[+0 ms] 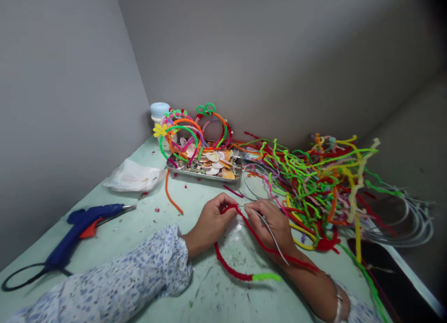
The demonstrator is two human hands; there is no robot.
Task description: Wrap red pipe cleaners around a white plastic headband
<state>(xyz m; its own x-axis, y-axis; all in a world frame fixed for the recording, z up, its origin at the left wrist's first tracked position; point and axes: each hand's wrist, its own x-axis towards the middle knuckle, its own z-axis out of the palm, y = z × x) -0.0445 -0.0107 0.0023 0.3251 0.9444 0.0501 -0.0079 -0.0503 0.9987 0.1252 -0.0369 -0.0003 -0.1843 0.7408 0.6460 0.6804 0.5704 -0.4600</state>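
Observation:
My left hand (pixel 211 223) pinches the end of a red pipe cleaner (pixel 228 265) against the tip of a thin metal headband (pixel 270 232). My right hand (pixel 274 225) grips the same metal headband, which runs down over my wrist. The red pipe cleaner curves across the table toward me and joins a green piece (pixel 266 277). A second red strand lies along my right forearm.
A blue glue gun (pixel 82 227) lies at the left with its cord. A metal tray (pixel 206 171) of shells and wrapped headbands (pixel 188 132) stands at the back. A heap of coloured pipe cleaners (pixel 321 178) and bare metal headbands (pixel 408 216) fills the right. A crumpled plastic bag (pixel 134 176) lies at the left.

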